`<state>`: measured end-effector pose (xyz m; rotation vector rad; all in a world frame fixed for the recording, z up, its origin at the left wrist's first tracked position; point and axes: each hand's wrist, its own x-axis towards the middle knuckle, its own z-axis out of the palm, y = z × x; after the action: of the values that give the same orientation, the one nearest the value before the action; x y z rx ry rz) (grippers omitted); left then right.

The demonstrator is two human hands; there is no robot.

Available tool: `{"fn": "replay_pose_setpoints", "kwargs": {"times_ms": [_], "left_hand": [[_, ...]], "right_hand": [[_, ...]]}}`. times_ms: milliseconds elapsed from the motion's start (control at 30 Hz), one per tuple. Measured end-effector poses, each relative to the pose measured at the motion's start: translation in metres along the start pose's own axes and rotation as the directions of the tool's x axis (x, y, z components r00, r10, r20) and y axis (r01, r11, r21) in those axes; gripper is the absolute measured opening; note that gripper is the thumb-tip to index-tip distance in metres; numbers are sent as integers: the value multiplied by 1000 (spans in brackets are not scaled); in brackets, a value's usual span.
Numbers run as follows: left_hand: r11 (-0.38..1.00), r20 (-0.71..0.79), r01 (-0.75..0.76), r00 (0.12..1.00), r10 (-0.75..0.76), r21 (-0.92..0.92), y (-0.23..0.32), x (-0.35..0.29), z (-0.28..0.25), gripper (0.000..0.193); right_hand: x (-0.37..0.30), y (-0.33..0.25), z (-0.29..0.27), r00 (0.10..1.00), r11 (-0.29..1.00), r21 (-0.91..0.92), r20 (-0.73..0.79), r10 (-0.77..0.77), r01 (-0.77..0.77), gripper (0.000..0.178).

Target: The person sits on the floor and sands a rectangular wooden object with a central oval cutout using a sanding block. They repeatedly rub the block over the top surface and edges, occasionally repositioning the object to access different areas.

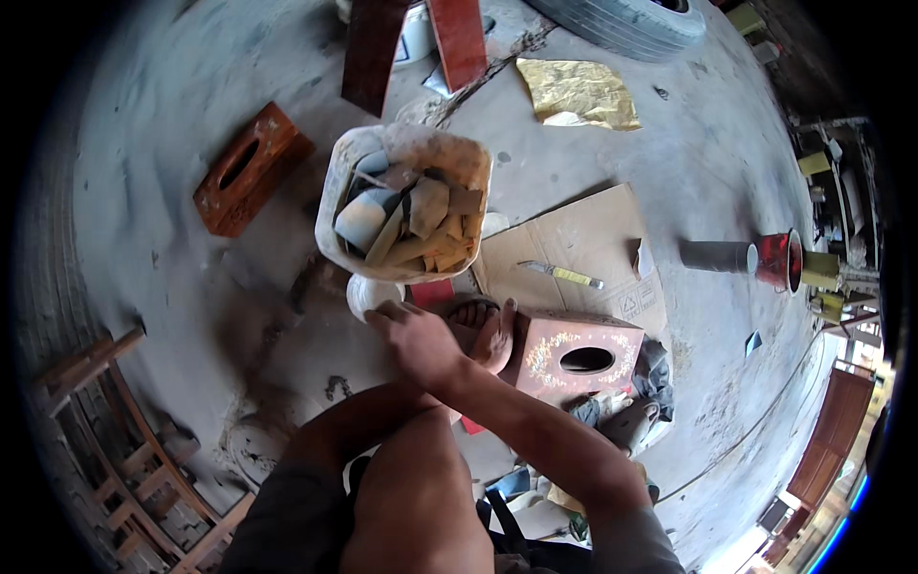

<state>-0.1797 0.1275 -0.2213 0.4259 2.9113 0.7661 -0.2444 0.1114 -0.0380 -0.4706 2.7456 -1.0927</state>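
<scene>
My right hand [421,344] reaches across to the left with its fingers bent together, the tips at the rim of a small white round container [371,295]. Whatever those fingers may pinch is hidden. Beneath the right forearm, my left hand [493,346] shows only in part, beside the left end of a tissue box [574,356]. The box is brownish pink with pale flower decoration and a dark oval slot. Most of the left fingers are covered. Toes of a foot [469,314] show between the hands and a red flat piece [432,292].
A worn plastic tub [327,225] holds several sandpaper scraps. Cardboard [535,239] lies under a yellow-handled utility knife [564,275]. Another wooden tissue box [251,172] lies left. Sandpaper [579,93], a tire [631,24], a grey cylinder [717,255] and a red can [779,261] stand farther off.
</scene>
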Motion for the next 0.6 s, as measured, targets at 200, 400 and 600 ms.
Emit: {"fn": "replay_pose_setpoints", "kwargs": {"times_ms": [200, 400, 600], "left_hand": [[992, 484, 115, 872, -72, -60, 27, 17, -52, 39], [-256, 926, 942, 283, 250, -219, 39, 7, -50, 52], [-329, 949, 938, 197, 245, -110, 35, 15, -59, 40]], "right_hand": [[71, 25, 88, 856, 942, -105, 395, 333, -318, 24], [75, 36, 119, 980, 941, -275, -45, 193, -198, 29], [74, 31, 78, 926, 952, -56, 222, 306, -302, 22]]}}
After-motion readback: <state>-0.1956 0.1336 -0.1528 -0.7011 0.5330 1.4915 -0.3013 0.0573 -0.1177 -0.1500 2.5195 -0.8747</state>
